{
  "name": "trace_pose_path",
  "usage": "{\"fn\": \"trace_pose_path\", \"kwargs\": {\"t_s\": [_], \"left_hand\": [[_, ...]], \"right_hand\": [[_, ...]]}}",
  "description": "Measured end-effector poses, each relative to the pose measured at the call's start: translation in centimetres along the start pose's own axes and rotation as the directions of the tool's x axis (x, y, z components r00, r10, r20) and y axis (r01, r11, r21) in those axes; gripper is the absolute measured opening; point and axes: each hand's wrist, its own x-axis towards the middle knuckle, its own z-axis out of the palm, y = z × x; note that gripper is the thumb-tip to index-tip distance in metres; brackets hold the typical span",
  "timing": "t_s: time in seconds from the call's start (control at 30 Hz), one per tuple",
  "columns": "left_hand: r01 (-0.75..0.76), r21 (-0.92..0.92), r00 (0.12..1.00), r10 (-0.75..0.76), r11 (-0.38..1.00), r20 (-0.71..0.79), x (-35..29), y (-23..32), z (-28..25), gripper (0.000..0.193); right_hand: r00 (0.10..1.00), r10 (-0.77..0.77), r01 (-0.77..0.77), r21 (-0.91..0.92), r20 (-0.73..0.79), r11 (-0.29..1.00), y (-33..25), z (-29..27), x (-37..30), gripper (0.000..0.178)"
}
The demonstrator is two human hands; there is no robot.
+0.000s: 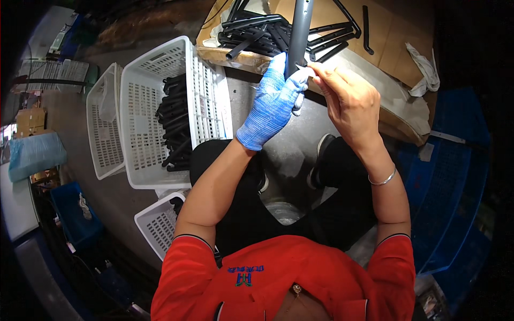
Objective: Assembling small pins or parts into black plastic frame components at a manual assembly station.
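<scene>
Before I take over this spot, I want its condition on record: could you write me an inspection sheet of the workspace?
Surface: cardboard ahead, bearing a heap of black tubes; a lone tube lies to its right.
Job's things: dark tube, held up in front of the heap.
Clutter: crumpled white sheet at the cardboard's right edge.
Grips: left grip, blue-gloved, closed round the dark tube; right grip, bare, fingertips close to the left thumb; whether they pinch anything is unclear.
Cables: none certain; the lower left is too dim.
Surroundings: white crate at left with black parts inside; blue bin at lower left.
</scene>
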Motion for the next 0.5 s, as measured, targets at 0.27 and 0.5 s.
{"fn": "trace_pose_path", "kwargs": {"t_s": [0.27, 0.5], "left_hand": [[-0.027, 0.059, 0.999, 0.029, 0.998, -0.038, -0.25, 0.11, 0.10, 0.024], [-0.046, 0.113, 0.996, 0.054, 0.993, -0.073, -0.20, -0.20, 0.02, 0.023]], "right_hand": [[1.000, 0.002, -0.003, -0.029, -0.018, 1.000, -0.52, 0.07, -0.11, 0.018], [1.000, 0.009, -0.010, -0.056, -0.013, 0.998, -0.74, 0.22, -0.35, 0.016]]}}
